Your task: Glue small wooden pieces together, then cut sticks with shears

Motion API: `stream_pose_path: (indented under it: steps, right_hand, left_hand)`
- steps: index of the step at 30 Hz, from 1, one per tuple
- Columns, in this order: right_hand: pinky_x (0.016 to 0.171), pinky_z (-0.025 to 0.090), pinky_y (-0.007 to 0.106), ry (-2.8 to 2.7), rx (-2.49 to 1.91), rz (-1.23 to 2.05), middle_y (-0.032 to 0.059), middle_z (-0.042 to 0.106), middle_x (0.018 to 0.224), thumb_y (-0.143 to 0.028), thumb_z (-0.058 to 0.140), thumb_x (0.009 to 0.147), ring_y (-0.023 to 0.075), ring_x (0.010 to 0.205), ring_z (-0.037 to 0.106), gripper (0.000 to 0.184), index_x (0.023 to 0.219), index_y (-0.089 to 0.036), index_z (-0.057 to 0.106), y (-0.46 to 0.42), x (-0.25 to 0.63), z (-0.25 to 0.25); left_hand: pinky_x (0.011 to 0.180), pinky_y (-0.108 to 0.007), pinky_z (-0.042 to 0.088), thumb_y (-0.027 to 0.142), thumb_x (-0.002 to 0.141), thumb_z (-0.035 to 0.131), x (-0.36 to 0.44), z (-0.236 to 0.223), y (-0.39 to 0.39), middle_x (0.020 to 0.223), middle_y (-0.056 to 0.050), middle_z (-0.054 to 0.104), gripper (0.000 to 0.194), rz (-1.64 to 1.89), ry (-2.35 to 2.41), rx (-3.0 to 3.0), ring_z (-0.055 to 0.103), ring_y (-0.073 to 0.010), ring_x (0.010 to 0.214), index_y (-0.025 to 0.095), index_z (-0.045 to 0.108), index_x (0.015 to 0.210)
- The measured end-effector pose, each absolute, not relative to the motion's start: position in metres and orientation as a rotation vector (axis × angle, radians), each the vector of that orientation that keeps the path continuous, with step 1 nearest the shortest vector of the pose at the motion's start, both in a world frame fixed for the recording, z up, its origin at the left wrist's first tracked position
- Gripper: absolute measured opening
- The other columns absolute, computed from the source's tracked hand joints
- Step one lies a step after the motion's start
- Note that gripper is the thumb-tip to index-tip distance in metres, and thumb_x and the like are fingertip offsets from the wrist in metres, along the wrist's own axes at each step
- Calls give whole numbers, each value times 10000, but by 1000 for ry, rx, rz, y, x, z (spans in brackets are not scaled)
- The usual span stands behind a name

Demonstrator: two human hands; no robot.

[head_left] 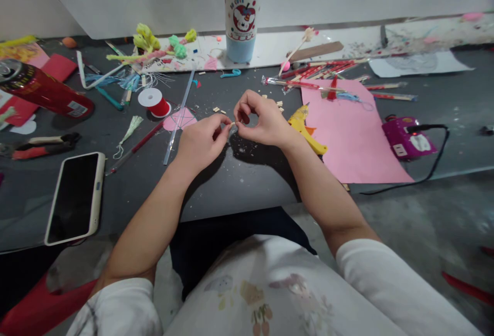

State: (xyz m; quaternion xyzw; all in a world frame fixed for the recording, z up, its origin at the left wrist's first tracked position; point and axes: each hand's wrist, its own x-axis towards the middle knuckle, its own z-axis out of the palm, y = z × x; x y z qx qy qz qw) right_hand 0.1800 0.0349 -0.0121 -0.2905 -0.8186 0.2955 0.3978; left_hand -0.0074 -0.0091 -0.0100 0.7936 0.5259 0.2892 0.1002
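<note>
My left hand (pixel 204 138) and my right hand (pixel 263 119) meet fingertip to fingertip above the dark table (pixel 227 192). Between their pinched fingers is a tiny pale piece (pixel 232 126), too small to name; both hands appear to grip it. Small pale wooden bits (pixel 219 110) and crumbs lie on the table around the fingers. Beside my right wrist rests a yellow glue gun (pixel 306 127), partly behind the forearm. Near my left hand are a clear glue stick (pixel 179 117) and a pink paper piece (pixel 173 121).
A bottle (pixel 243 17) stands at the back. To the left are a red ribbon spool (pixel 154 102), a can (pixel 46 89), pliers (pixel 42 145) and a phone (pixel 76 197). Rightward lie pink paper (pixel 358 140), wrapped pencils (pixel 320 71) and a purple box (pixel 409 138) with a black cable.
</note>
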Motion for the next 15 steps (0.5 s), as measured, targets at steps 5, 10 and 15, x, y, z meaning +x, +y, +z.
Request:
stream_pose_path:
  steps: [5, 10, 15]
  right_hand:
    - [616, 384, 246, -2103, -774, 772, -59, 539, 729, -86, 542, 695, 72, 606, 428, 349, 797, -253, 254, 34, 179, -12]
    - [591, 358, 242, -2097, -783, 798, -66, 526, 716, -70, 549, 671, 69, 593, 395, 369, 798, -254, 256, 34, 178, -11]
    - [592, 342, 242, -2100, -781, 759, -79, 497, 686, -44, 572, 650, 70, 590, 375, 406, 795, -255, 257, 35, 180, -11]
  left_hand:
    - [594, -267, 343, 325, 934, 548, -8, -12, -9, 698, -1, 655, 192, 827, 1551, 2417, 583, -133, 641, 196, 685, 973]
    - [586, -265, 344, 313, 928, 555, -8, -13, -9, 688, 3, 650, 179, 840, 1545, 2417, 570, -129, 622, 198, 683, 974]
    - [592, -259, 361, 328, 912, 570, -9, -13, -7, 664, 16, 617, 167, 908, 1582, 2344, 543, -119, 599, 207, 678, 953]
